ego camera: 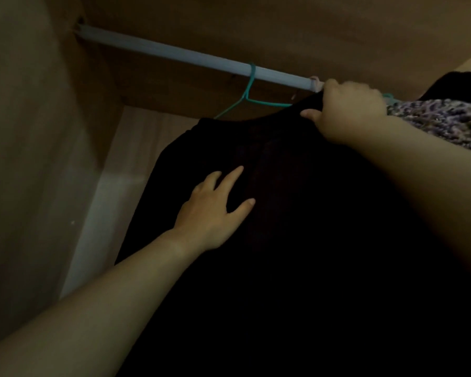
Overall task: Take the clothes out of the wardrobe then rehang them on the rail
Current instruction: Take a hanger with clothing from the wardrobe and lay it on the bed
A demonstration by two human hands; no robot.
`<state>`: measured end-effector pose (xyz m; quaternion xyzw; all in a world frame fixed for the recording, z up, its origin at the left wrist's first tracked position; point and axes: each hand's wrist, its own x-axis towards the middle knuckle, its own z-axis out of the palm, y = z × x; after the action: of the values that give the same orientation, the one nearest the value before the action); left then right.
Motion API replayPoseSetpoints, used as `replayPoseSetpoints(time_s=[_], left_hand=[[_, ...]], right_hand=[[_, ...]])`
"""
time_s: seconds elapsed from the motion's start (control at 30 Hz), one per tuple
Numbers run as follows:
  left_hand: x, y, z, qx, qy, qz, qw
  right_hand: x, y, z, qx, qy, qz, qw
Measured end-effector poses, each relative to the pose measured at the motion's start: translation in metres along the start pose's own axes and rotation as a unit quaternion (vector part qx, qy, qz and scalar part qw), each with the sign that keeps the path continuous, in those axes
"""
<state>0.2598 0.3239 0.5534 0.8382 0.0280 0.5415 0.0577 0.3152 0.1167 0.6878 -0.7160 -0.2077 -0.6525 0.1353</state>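
- A large black fabric garment (pixel 297 213) is seen hanging inside the brown wooden wardrobe (pixel 38 131), just under the pale grey metal rail (pixel 174 54).
- Right hand (pixel 348 110) is closed on the garment's top edge; left hand (pixel 215 210) is spread flat against the cloth.
- A teal wire hanger (pixel 249 88) is hooked over the rail.
- Judgement: the top should be lifted clear while the cloth is steadied.
- No writing or labels are legible.

matt black cloth garment (pixel 297 240), smooth rail (pixel 174 53)
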Motion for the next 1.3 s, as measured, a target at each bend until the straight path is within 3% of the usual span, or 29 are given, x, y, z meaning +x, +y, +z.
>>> replayPoseSetpoints(time_s=[0.27, 0.47, 0.63, 0.97, 1.1, 1.3], left_hand=[[-0.002, -0.023, 0.005, 0.046, 0.028, 0.003, 0.999], [0.001, -0.025, 0.003, 0.049, 0.031, 0.005, 0.998], [-0.001, -0.025, 0.002, 0.033, 0.026, 0.012, 0.999], [0.013, -0.02, -0.01, 0.027, 0.051, 0.033, 0.998], [0.011, -0.018, -0.016, 0.045, 0.049, 0.028, 0.997], [-0.035, -0.024, -0.028, 0.113, 0.138, 0.027, 0.984]], right_hand=[[0.007, -0.002, 0.004, 0.071, -0.005, -0.105, 0.992], [0.014, -0.002, 0.006, 0.162, -0.004, -0.079, 0.984], [0.012, -0.004, 0.006, 0.158, -0.003, -0.078, 0.984], [0.035, 0.005, -0.001, 0.124, 0.094, -0.014, 0.988], [0.009, 0.007, 0.012, 0.163, 0.13, -0.021, 0.978], [-0.046, 0.006, 0.034, 0.278, 0.122, -0.019, 0.953]])
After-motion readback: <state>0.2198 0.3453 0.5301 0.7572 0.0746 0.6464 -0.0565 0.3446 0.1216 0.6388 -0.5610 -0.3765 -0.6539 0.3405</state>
